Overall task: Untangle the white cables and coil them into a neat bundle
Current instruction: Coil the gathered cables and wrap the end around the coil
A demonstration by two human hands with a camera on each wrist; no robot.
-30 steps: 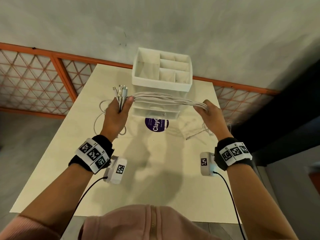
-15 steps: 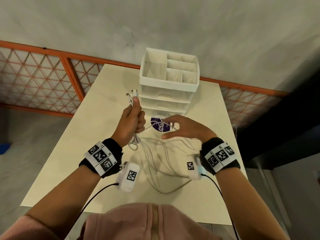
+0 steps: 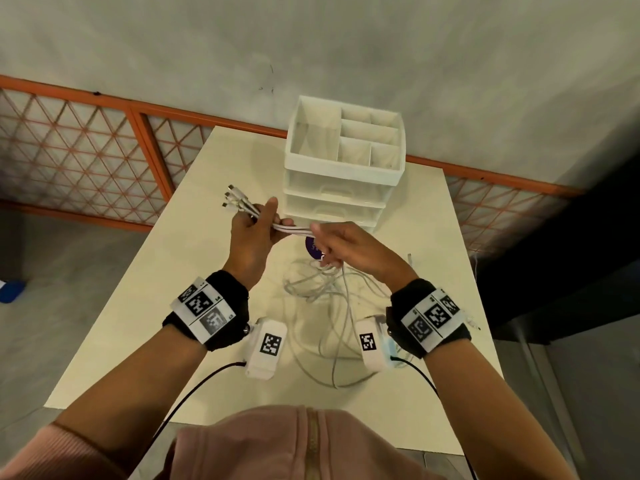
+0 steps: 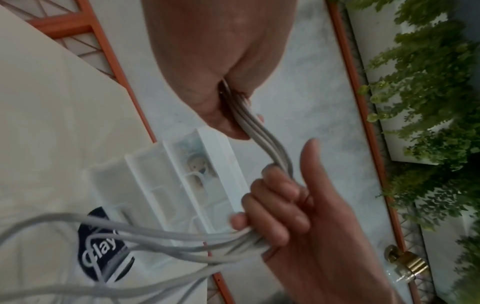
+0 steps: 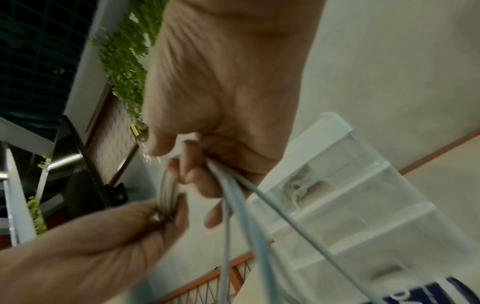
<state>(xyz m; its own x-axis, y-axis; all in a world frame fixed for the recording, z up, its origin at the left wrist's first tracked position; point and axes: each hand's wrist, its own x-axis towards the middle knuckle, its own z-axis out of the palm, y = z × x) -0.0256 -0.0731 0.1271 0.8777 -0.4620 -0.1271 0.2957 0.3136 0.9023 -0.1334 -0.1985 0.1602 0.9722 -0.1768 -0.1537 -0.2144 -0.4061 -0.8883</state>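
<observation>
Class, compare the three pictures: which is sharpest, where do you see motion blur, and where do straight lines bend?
Head view: sharpest, though the orange railing bows from the wide lens. Left wrist view: the white cables near the lens are smeared. Right wrist view: the right hand and drawer organizer look soft and dim.

You have the white cables [image 3: 294, 231] gathered side by side into one strand, plug ends fanned out left of the drawer organizer [image 3: 343, 168], the slack lying in loose loops before it.

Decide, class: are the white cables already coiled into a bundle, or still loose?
Still loose. The white cables sprawl in slack loops on the table; only the plug ends are gathered, between left hand and right hand.
</observation>
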